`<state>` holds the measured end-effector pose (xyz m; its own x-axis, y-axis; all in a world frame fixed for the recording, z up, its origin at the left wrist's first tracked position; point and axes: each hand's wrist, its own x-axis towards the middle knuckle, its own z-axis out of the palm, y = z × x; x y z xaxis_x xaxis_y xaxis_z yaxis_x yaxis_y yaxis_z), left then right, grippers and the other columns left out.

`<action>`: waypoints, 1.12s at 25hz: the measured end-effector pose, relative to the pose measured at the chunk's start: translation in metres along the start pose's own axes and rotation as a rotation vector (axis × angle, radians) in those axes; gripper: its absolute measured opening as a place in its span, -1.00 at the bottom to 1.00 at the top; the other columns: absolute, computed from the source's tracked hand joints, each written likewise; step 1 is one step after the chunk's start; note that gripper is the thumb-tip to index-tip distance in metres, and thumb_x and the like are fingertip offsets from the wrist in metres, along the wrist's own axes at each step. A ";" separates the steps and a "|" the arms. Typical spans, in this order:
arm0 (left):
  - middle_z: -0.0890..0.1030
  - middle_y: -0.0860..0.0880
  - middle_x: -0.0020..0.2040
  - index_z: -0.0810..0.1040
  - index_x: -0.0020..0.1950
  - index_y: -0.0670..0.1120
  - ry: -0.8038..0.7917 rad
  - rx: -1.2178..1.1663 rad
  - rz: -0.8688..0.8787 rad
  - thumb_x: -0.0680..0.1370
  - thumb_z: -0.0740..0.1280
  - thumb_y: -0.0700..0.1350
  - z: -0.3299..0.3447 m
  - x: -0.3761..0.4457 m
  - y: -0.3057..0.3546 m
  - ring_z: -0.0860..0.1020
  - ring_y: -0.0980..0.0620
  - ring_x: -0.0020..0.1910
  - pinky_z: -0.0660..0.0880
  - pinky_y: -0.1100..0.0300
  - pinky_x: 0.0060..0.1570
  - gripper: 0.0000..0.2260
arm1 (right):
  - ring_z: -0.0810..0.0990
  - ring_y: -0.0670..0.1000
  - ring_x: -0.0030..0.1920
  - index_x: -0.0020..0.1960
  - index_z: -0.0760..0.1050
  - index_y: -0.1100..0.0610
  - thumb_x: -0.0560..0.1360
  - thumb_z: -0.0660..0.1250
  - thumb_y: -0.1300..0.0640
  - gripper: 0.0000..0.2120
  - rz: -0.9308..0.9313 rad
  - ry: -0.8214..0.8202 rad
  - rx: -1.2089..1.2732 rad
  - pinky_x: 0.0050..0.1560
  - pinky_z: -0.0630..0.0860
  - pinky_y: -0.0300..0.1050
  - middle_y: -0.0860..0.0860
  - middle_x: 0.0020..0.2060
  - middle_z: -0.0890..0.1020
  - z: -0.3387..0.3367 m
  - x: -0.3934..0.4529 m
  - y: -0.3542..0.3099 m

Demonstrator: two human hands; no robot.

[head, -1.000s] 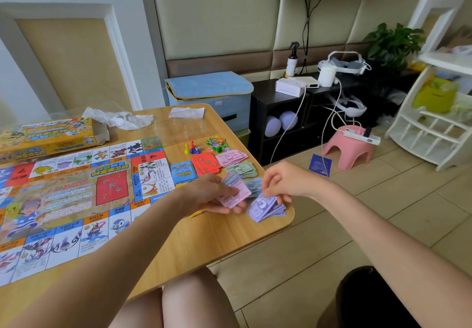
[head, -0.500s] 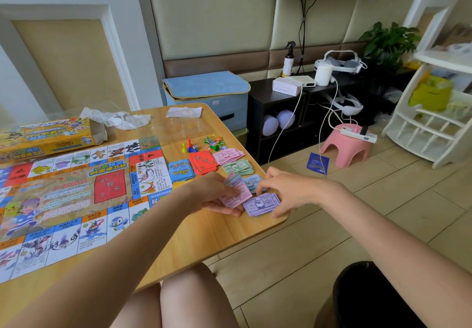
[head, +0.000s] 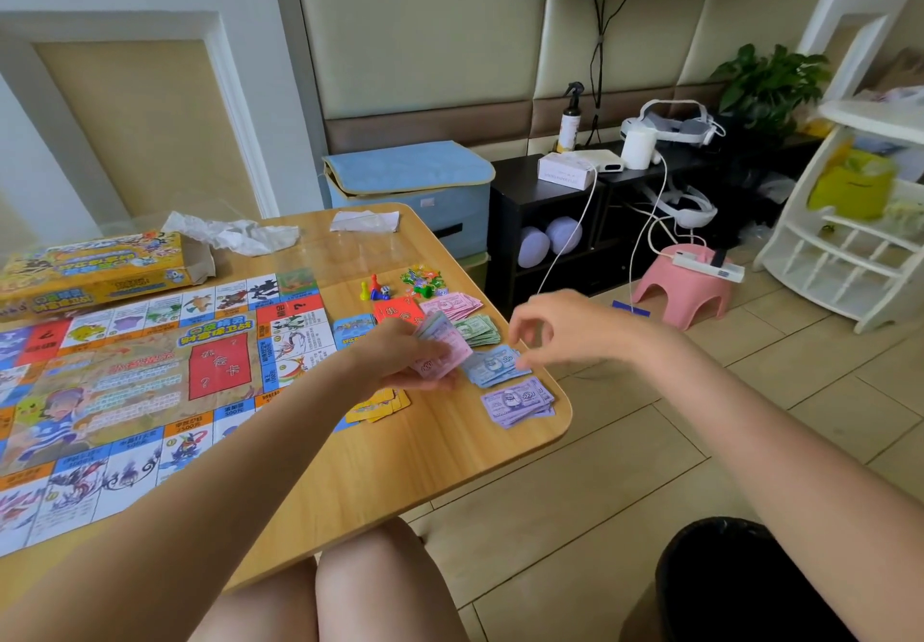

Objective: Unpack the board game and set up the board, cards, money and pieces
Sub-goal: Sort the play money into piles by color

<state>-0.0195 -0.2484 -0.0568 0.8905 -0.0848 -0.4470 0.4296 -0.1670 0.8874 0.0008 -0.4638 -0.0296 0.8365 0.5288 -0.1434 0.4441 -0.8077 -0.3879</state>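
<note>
A: Entry. The right hand (head: 560, 329) has let go of the purple notes (head: 520, 401) and lifted clear. A second ago it held them over the surface (head: 425, 466); half a second ago it was pressing them down. Now they lie as a loose pile at the near right corner, nothing touching them.

B: And its grip?

A: Empty, fingers loosely curled, hovering just above the blue notes (head: 495, 365). The left hand (head: 400, 356) keeps its grip on the mixed wad of notes (head: 442, 349), pink on top.

B: So one denomination is done.

A: My reading: yes. Pink pile (head: 452, 304), green pile (head: 479, 330), blue and purple are laid out in a row along the right edge, beside the red cards (head: 397, 312) and pawns (head: 372, 288). The board (head: 130, 376) lies unfolded to the left, the box (head: 95, 271) behind it.

B: What remains?

A: Likely sorting what the left hand holds. Yellow cards (head: 380, 404) sit half under that wrist, not yet squared.
</note>
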 end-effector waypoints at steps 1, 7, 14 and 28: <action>0.63 -0.26 -0.11 0.48 0.11 -0.31 0.029 -0.015 0.000 0.51 0.34 -0.28 0.000 0.003 -0.001 0.66 -0.04 -0.35 0.58 0.24 -0.45 -0.80 | 0.49 -0.06 -0.20 0.00 0.52 0.03 0.39 0.46 0.03 -0.78 0.001 0.055 -0.039 -0.18 0.46 -0.16 0.01 -0.04 0.50 -0.001 0.006 0.002; 0.60 -0.28 0.05 0.49 0.07 -0.26 0.077 -0.057 -0.034 0.50 0.36 -0.28 0.010 0.013 -0.003 0.64 -0.10 -0.20 0.62 0.13 -0.30 -0.83 | 0.36 -0.07 0.05 0.30 0.42 0.07 0.40 0.45 0.05 -0.50 -0.041 -0.154 -0.220 -0.03 0.30 -0.22 0.00 0.10 0.44 0.015 0.040 0.001; 0.60 -0.22 -0.05 0.47 0.07 -0.28 0.074 -0.137 -0.014 0.51 0.34 -0.29 0.010 0.018 -0.005 0.63 -0.05 -0.24 0.61 0.22 -0.38 -0.83 | 0.36 -0.04 -0.02 0.21 0.43 0.10 0.40 0.40 0.19 -0.60 -0.075 -0.142 -0.285 -0.12 0.36 -0.15 -0.04 -0.03 0.33 0.024 0.048 -0.002; 0.51 -0.16 -0.12 0.41 0.09 -0.25 0.248 -0.304 0.030 0.53 0.31 -0.28 -0.007 0.024 -0.003 0.57 -0.04 -0.28 0.58 0.20 -0.36 -0.83 | 0.39 -0.03 0.06 0.30 0.42 0.10 0.46 0.38 0.11 -0.57 -0.023 0.012 -0.159 -0.02 0.29 -0.22 0.04 0.12 0.42 0.007 0.069 -0.006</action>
<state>0.0023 -0.2428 -0.0692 0.8963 0.1612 -0.4130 0.3949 0.1334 0.9090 0.0533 -0.4207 -0.0438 0.8292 0.5449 -0.1245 0.5074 -0.8273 -0.2412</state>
